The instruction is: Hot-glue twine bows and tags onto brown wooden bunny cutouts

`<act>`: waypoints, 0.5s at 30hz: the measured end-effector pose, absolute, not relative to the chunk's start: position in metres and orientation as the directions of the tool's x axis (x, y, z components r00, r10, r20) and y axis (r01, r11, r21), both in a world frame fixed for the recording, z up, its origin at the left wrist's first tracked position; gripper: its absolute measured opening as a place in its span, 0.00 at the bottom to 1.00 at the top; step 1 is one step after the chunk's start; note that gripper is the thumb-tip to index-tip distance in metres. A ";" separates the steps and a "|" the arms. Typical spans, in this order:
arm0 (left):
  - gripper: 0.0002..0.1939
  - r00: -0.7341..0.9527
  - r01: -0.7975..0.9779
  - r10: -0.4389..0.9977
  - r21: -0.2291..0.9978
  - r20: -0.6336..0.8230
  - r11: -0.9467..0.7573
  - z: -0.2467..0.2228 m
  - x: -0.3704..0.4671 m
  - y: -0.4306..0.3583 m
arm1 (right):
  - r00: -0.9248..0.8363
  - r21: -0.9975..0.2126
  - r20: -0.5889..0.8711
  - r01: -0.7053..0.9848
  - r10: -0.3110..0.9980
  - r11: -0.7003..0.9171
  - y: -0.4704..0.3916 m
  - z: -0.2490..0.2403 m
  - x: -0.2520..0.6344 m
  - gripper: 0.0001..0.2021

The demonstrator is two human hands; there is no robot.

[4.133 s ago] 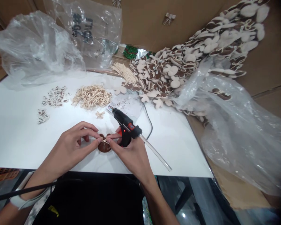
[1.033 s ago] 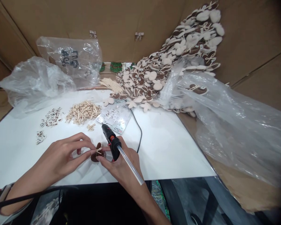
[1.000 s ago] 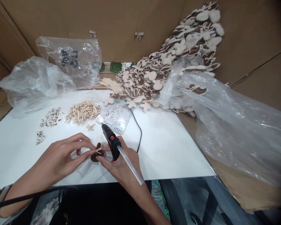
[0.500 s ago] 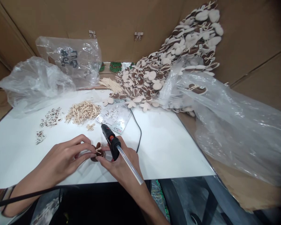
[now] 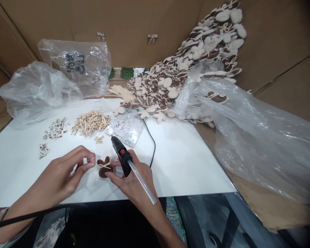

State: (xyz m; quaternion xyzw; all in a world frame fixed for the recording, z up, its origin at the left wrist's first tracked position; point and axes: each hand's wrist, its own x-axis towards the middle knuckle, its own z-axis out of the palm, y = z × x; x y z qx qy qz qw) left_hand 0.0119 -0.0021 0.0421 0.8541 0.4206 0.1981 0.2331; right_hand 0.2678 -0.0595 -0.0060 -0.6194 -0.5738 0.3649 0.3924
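The right hand [image 5: 136,177] hides most of the grip of a glue gun [image 5: 121,153]; its fingers are closed around it, the trigger out of my sight. That hand's thumb and a finger also touch the right edge of a brown eared piece [image 5: 105,173] with a cream bow [image 5: 105,165] across it, near the front of the tabletop [image 5: 181,165]. I can't tell whether the piece is resting or slightly raised. The left hand [image 5: 63,172] is just beside it, apart from it, thumb and fingertip drawn together; anything tiny between them is too small to see. The small bits [image 5: 55,129] scattered at left are hard to make out. Cream bows lie heaped [image 5: 90,123] on the white surface, while similar eared pieces [image 5: 167,82] pile up against cardboard walls [image 5: 129,20], partly covered by clear plastic [image 5: 248,137].
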 end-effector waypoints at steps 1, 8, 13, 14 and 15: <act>0.12 0.538 0.643 0.830 0.565 0.147 -0.517 0.045 0.007 -0.002 | 0.078 -0.911 0.006 0.411 0.997 -0.027 -0.060 -0.006 0.268 0.26; 0.16 0.345 0.752 0.919 0.528 0.193 -0.393 0.046 -0.033 0.000 | 0.108 -0.953 -0.014 0.301 0.994 -0.046 -0.061 -0.003 0.268 0.20; 0.18 0.301 0.786 0.943 0.523 0.142 -0.329 0.028 -0.053 0.003 | 0.129 -0.961 0.014 0.277 0.992 -0.023 -0.063 -0.002 0.268 0.13; 0.19 0.295 0.787 0.947 0.529 0.128 -0.317 0.025 -0.055 0.004 | 0.134 -0.961 0.011 0.275 0.991 -0.026 -0.063 -0.001 0.268 0.12; 0.20 0.287 0.789 0.951 0.535 0.115 -0.303 0.022 -0.056 0.004 | 0.142 -0.962 0.004 0.272 0.990 -0.035 -0.063 -0.001 0.268 0.12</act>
